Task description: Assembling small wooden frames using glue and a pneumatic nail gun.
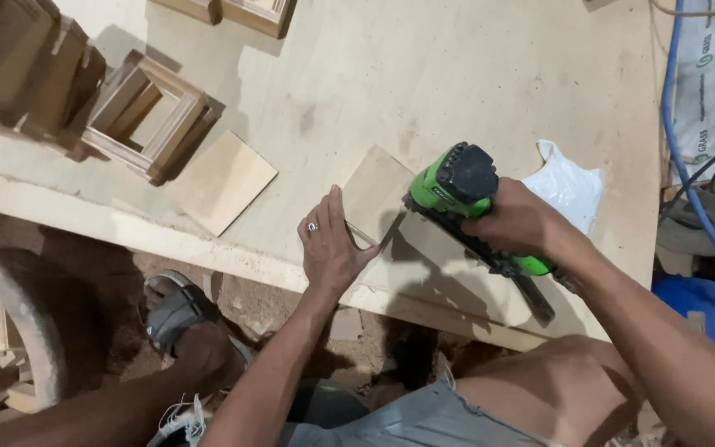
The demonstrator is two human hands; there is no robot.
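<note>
A: The right hand (516, 222) is wrapping its fingers closed around the grip of the green and black nail gun (465, 199), and the nose is sitting on the edge of the small plywood square (374, 192), out near the front edge of the bench (457, 74).

B: And the left hand (331, 244) is lying flat on that same square, fingers stretched out and holding nothing, only pressing down. Its fingertips are resting just beside the gun's nose.

A: That is what is worrying me. If a nail is deflecting in the thin wood or coming out sideways, those fingers are sitting right in its path.

B: The piece is also looking propped up on something narrow; I cannot tell what is lying under it. If the left hand is easing off, the square could be sliding as the gun kicks.

A: The white plastic bag (568, 186) is lying just behind the gun, and the blue hose (688, 178) is trailing down the right side. A snag there could be jerking the gun off line.

B: The spare square (221, 180) and the wooden frames (149, 116) are lying well apart, out of the way.
</note>
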